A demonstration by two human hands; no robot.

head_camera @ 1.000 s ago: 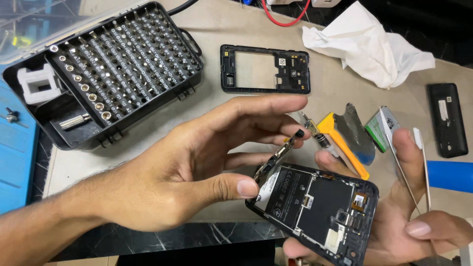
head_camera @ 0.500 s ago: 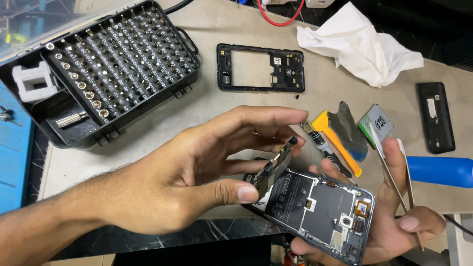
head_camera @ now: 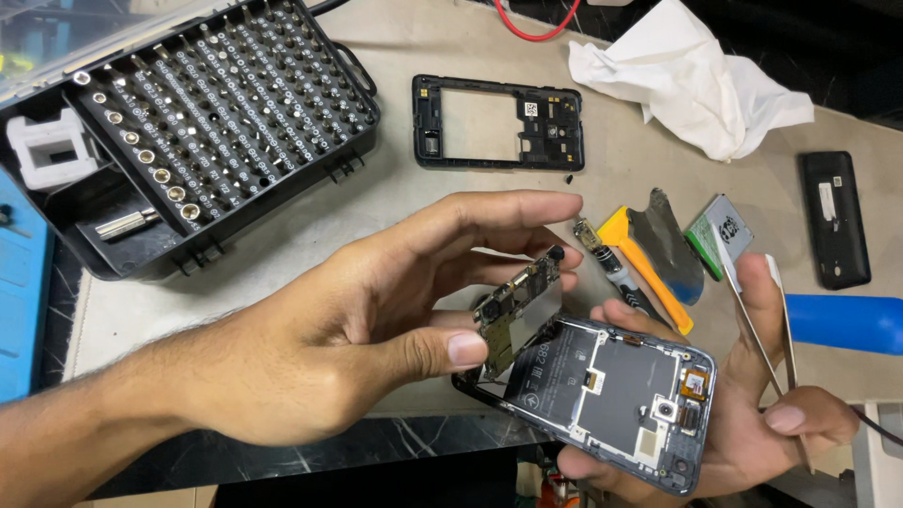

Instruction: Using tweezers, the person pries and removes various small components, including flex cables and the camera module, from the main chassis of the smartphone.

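Surface: a beige mat (head_camera: 282,282) covers the tabletop, whose dark marbled edge (head_camera: 357,442) shows along the near side.
Left hand (head_camera: 348,329): thumb and fingers clamp a small green circuit board (head_camera: 513,306), held tilted just above the phone.
Right hand (head_camera: 752,423): cradles an opened phone body (head_camera: 611,395) from below, grey frame, flat dark innards exposed; slim metal tweezers (head_camera: 757,325) are pinched between its fingers.
Bit case (head_camera: 188,122): open black plastic box at far left, rows of shiny steel bits.
Middle frame (head_camera: 499,122): hollow black rectangle, lying flat beyond the hands.
Tools: an orange plastic pry tool (head_camera: 644,263) and a thin metal pick (head_camera: 668,240) lie near the phone.
Cloth (head_camera: 687,71): crumpled, white, at the far right.
Back cover (head_camera: 834,218): flat black slab, well apart at the right.
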